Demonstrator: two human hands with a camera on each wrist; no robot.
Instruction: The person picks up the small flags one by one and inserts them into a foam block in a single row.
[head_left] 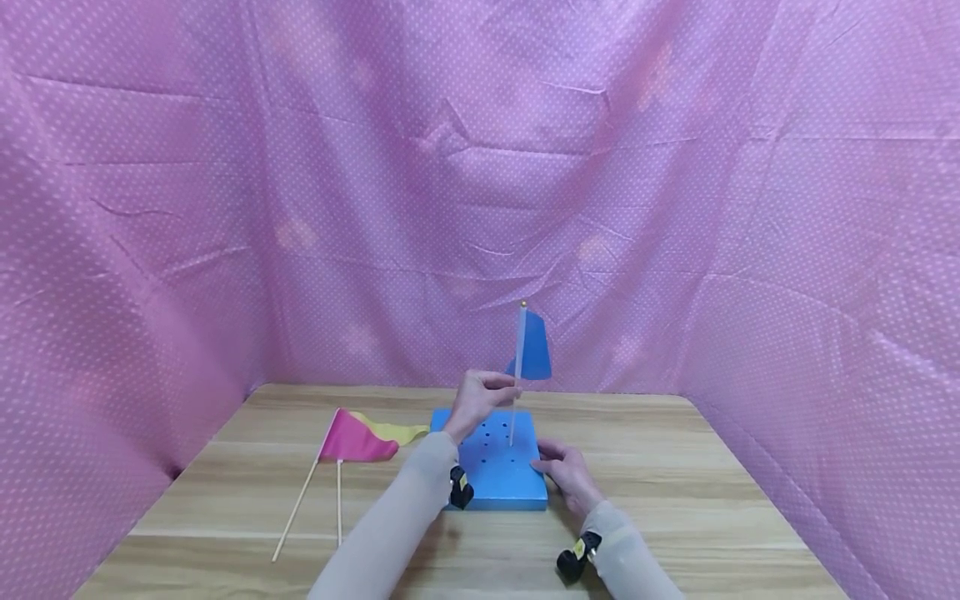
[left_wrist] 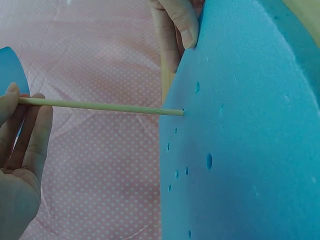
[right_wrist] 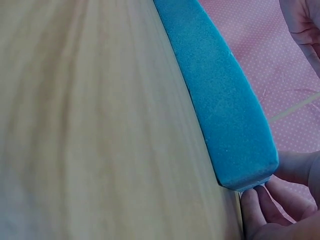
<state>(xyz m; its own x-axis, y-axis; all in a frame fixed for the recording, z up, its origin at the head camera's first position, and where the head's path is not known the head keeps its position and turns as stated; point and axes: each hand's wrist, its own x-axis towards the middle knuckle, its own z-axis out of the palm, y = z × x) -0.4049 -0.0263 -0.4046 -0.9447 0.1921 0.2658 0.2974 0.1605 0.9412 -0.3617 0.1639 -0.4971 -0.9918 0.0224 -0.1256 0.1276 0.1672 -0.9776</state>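
My left hand (head_left: pixel 478 403) pinches the thin wooden stick of a blue flag (head_left: pixel 536 350) between thumb and fingers, just below the cloth. The flag stands nearly upright above a blue foam block (head_left: pixel 502 487) with several small holes in its top. In the left wrist view the bare lower end of the stick (left_wrist: pixel 110 106) meets the block at one of the holes; how deep it sits cannot be told. My right hand (head_left: pixel 572 479) grips the block's right edge, its thumb on the top face and its fingers against the side.
Left of the block, a pink flag (head_left: pixel 356 437) and a yellow flag (head_left: pixel 401 432) lie on the wooden table (head_left: pixel 675 483), their sticks toward the near edge. Pink dotted cloth (head_left: pixel 480 208) hangs behind and at both sides.
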